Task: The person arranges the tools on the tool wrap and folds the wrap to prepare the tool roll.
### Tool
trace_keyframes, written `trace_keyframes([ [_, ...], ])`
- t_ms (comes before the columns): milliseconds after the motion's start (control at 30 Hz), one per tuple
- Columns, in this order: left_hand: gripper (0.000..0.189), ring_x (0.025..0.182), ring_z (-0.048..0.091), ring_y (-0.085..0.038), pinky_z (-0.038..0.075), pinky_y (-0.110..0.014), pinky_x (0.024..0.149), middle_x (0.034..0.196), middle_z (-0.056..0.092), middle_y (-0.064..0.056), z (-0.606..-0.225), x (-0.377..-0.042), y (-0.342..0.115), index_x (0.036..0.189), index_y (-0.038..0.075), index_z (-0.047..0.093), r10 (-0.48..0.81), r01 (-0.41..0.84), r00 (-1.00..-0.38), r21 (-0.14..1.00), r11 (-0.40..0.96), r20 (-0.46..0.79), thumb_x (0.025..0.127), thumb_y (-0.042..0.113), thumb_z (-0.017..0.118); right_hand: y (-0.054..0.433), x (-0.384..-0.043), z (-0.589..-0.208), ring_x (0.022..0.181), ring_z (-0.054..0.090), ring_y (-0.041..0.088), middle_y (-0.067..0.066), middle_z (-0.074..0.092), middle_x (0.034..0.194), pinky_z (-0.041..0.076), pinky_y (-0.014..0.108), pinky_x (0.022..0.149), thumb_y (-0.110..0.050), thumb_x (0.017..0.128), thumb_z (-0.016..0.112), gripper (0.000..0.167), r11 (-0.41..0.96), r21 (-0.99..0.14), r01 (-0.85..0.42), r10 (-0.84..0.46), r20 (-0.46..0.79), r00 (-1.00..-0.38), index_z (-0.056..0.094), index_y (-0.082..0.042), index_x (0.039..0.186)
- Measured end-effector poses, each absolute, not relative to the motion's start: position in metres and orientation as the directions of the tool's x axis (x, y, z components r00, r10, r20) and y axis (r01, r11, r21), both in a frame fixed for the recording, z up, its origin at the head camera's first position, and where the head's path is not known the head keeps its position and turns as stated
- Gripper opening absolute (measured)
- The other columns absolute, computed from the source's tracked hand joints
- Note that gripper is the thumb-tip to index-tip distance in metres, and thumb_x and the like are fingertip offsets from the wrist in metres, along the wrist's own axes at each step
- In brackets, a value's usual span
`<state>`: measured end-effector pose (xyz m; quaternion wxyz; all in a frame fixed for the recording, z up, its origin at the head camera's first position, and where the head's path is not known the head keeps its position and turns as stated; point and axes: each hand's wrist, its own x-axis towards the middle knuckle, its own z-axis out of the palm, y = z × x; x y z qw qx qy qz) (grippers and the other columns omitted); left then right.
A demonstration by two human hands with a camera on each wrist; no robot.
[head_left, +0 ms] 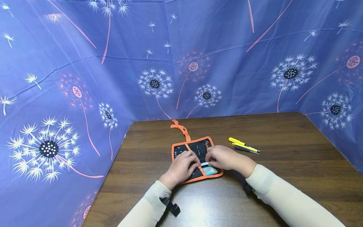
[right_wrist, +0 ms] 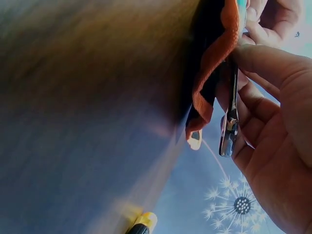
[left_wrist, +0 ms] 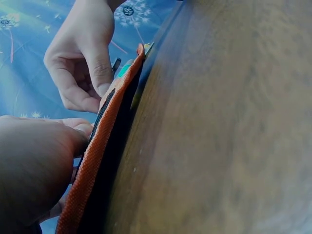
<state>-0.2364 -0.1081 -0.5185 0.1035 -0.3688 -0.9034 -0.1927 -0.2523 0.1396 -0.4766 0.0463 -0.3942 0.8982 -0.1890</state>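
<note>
A black tool pouch (head_left: 202, 147) with orange trim lies unfolded on the table. My left hand (head_left: 182, 165) pinches the orange band along its pocket edge, fingertips beside a silver piece in the pocket. From the other side my right hand (head_left: 222, 157) pinches a slim, shiny metal tool (right_wrist: 229, 122), whose inner end goes in at the pouch. The right wrist view shows its outer end sticking out past the fingers, next to the orange trim (right_wrist: 214, 63). Nearer me, a teal-and-white tool (head_left: 210, 171) sits in the pocket, its other end hidden under the band.
Yellow-handled tools (head_left: 241, 142) and a black slim tool (head_left: 246, 149) lie right of the pouch on the brown wooden table (head_left: 153, 142). An orange tie strap (head_left: 181, 127) runs from the pouch to the table's back edge. A blue dandelion-print cloth (head_left: 181, 47) hangs behind.
</note>
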Motion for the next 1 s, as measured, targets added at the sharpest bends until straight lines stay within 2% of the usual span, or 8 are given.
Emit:
trace_keyframes([
  [300,0.008,0.102,0.059,-0.007,0.050,-0.030,0.092,0.105,0.058,0.014,-0.520,-0.237,-0.108,0.099,0.027,0.068,0.647,0.738,-0.673,0.258,0.624,0.358,0.099,0.021,0.074,0.131,-0.253,-0.481,0.070,0.051,0.003,-0.009,0.059,0.083,0.045,0.026,0.065,-0.015,0.093,0.079,0.008,0.600,-0.350,-0.719,-0.741,0.096,-0.665,0.078,-0.021,0.088],
  [633,0.004,0.102,0.058,-0.008,0.051,-0.030,0.090,0.107,0.057,0.013,-0.522,-0.237,-0.107,0.101,0.025,0.068,0.654,0.749,-0.659,0.257,0.610,0.371,0.105,0.026,0.067,0.132,-0.252,-0.481,0.074,0.056,0.009,-0.011,0.059,0.083,0.047,0.027,0.067,-0.010,0.092,0.079,0.011,0.596,-0.355,-0.721,-0.738,0.113,-0.666,0.081,-0.020,0.090],
  [833,0.005,0.099,0.058,-0.008,0.050,-0.030,0.087,0.105,0.057,0.013,-0.522,-0.238,-0.107,0.100,0.026,0.067,0.651,0.750,-0.657,0.249,0.612,0.380,0.103,0.024,0.070,0.140,-0.250,-0.477,0.076,0.056,0.004,-0.011,0.062,0.088,0.050,0.029,0.069,-0.006,0.092,0.079,0.012,0.618,-0.397,-0.678,-0.707,0.096,-0.701,0.082,-0.017,0.096],
  [1000,0.008,0.096,0.057,-0.008,0.050,-0.029,0.084,0.104,0.057,0.013,-0.522,-0.238,-0.107,0.100,0.026,0.066,0.655,0.759,-0.646,0.240,0.605,0.391,0.101,0.020,0.071,0.154,-0.251,-0.476,0.075,0.058,0.005,-0.011,0.062,0.088,0.051,0.028,0.067,-0.006,0.091,0.080,0.012,0.631,-0.429,-0.646,-0.678,0.099,-0.728,0.080,-0.018,0.095],
])
